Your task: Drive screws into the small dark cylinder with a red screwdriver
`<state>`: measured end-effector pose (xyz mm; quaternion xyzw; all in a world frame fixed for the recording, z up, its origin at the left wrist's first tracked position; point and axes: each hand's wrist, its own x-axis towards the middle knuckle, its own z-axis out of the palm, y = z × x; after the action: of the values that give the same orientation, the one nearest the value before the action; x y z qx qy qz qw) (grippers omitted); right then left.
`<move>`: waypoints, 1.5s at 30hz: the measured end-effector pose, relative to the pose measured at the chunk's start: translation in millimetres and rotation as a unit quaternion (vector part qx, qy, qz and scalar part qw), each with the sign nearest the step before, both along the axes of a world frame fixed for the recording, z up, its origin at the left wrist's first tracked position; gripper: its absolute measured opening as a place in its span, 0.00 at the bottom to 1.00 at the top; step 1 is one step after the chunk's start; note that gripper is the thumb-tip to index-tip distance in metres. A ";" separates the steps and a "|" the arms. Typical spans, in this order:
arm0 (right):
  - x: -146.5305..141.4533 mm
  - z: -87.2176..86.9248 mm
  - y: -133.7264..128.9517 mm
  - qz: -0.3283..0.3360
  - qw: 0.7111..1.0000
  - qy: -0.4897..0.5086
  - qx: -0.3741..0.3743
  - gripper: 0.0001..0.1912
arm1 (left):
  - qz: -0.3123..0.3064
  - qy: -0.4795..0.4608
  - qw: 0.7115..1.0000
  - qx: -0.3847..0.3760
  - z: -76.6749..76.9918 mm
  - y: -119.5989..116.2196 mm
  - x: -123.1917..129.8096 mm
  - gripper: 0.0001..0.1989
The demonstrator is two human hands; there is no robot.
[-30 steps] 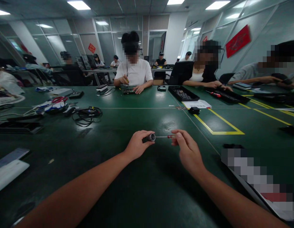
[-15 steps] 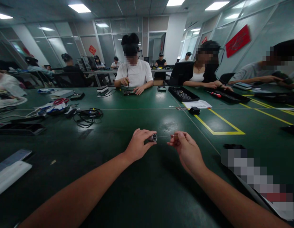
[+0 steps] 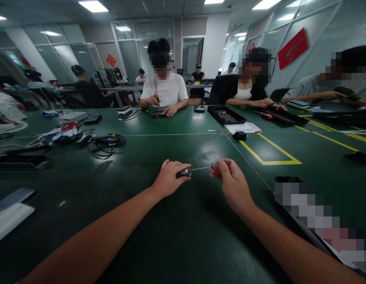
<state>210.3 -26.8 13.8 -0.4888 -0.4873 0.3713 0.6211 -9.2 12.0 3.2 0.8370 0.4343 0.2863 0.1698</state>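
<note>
Metallic cylinder (image 3: 187, 172), slim straight screwdriver (image 3: 204, 168)

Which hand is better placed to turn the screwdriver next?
Probably the right hand: it holds the screwdriver, which points toward the small cylinder gripped in the left hand.
</note>
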 end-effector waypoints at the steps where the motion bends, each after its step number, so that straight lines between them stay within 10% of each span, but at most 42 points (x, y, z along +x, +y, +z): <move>1: 0.1 0.5 -1.2 0.002 1.000 -0.029 0.008 0.17 | -0.002 0.004 1.000 -0.002 -0.4 0.1 -0.1 0.20; 13: 2.0 6.2 -8.8 -0.031 0.982 -0.188 0.015 0.14 | -0.016 0.044 0.999 -0.020 -2.6 0.5 1.3 0.23; 33: 4.2 12.1 -6.1 -0.076 0.990 -0.118 0.002 0.15 | 0.049 -0.044 0.989 -0.133 28.7 2.7 -0.3 0.15; 45: 2.2 14.5 -6.9 -0.071 0.993 -0.097 0.021 0.14 | -0.038 0.177 0.979 -0.098 24.5 7.1 9.9 0.16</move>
<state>212.4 -33.7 28.3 -0.5425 -0.5168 0.2668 0.6062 0.8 19.1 27.8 0.8700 0.4509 0.0828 0.1817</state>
